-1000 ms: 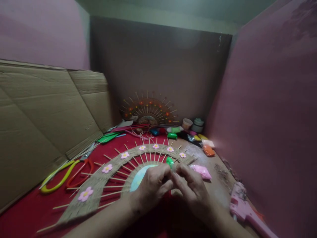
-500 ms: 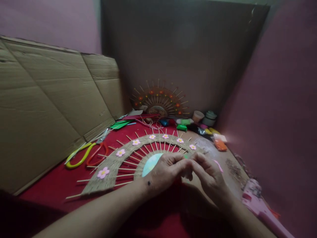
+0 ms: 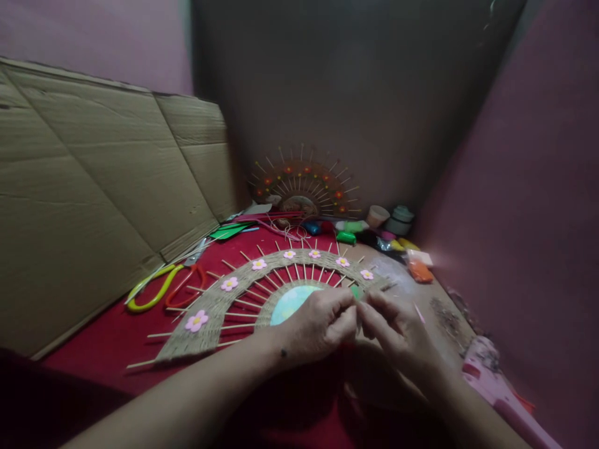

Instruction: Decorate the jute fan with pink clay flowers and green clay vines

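Observation:
My left hand and my right hand meet at the fingertips over the near right part of a fan-shaped woven piece. Both are closed in a pinch; whatever lies between the fingers is too small to make out. A bit of green shows just behind the fingertips. The woven piece lies on red cloth, with thin sticks poking out and pink flowers along its band. Its pale blue centre is partly covered by my left hand.
Scissors with yellow and red handles lie at the left beside standing cardboard. A second fan piece stands at the back. Clay packets and a pink glue gun are at the right.
The left fingers have curled in more, and the fingertips have shifted slightly. More of the green bit shows behind them. The whole view has moved a little.

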A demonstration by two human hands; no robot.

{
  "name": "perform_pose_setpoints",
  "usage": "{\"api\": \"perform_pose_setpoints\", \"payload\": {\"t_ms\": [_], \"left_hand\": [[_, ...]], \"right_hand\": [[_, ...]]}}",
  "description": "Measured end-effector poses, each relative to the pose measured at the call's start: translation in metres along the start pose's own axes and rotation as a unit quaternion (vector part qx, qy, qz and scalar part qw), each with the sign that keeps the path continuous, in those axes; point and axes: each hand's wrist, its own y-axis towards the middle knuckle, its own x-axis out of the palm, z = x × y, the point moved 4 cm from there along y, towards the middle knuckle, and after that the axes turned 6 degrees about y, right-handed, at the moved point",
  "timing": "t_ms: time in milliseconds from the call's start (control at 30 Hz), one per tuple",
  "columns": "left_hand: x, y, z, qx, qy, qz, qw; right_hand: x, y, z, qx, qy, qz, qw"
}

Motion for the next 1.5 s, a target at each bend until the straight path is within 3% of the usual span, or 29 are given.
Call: {"api": "perform_pose_setpoints", "payload": {"t_ms": [233, 333, 433, 533, 633, 700, 767, 867, 967, 1200, 1367, 1500], "left_hand": [[0.002, -0.005, -0.002, 0.066, 0.154, 0.064, 0.984], [-0.002, -0.005, -0.005, 0.035, 0.189, 0.103, 0.976], [-0.008, -0.004, -0.008, -0.026, 0.181, 0.13, 0.975], [-0.011, -0.004, -0.005, -0.02, 0.195, 0.151, 0.969], [-0.012, -0.003, -0.006, -0.032, 0.161, 0.16, 0.973], [-0.014, -0.002, -0.01, -0.063, 0.089, 0.163, 0.981], [-0.014, -0.001, -0.015, -0.084, 0.004, 0.161, 0.983], [-0.014, 0.001, -0.018, -0.098, -0.097, 0.141, 0.98], [-0.018, 0.003, -0.019, -0.109, -0.123, 0.135, 0.977], [-0.034, 0.004, -0.019, -0.121, 0.073, 0.199, 0.97], [-0.033, 0.007, -0.026, -0.128, -0.054, 0.164, 0.977], [-0.032, 0.009, -0.022, -0.125, -0.041, 0.103, 0.986]], "right_hand": [[0.008, -0.001, -0.001, -0.074, -0.1, -0.009, 0.992], [0.012, -0.004, -0.001, -0.094, -0.11, 0.007, 0.989], [0.014, -0.005, 0.003, -0.058, -0.086, 0.013, 0.994], [0.012, -0.005, 0.001, -0.083, -0.112, 0.025, 0.99], [0.004, -0.004, -0.004, -0.126, -0.128, 0.076, 0.981], [-0.005, -0.003, -0.007, -0.13, -0.117, 0.138, 0.975], [-0.009, 0.0, -0.008, -0.13, -0.111, 0.161, 0.972], [-0.001, 0.006, -0.002, -0.125, -0.112, 0.065, 0.984], [0.009, 0.009, 0.012, -0.092, -0.097, -0.015, 0.991], [0.002, 0.011, 0.018, -0.061, -0.104, 0.033, 0.992], [0.001, 0.013, 0.016, -0.041, -0.078, 0.041, 0.995], [0.002, 0.013, 0.018, -0.041, -0.081, 0.029, 0.995]]}}
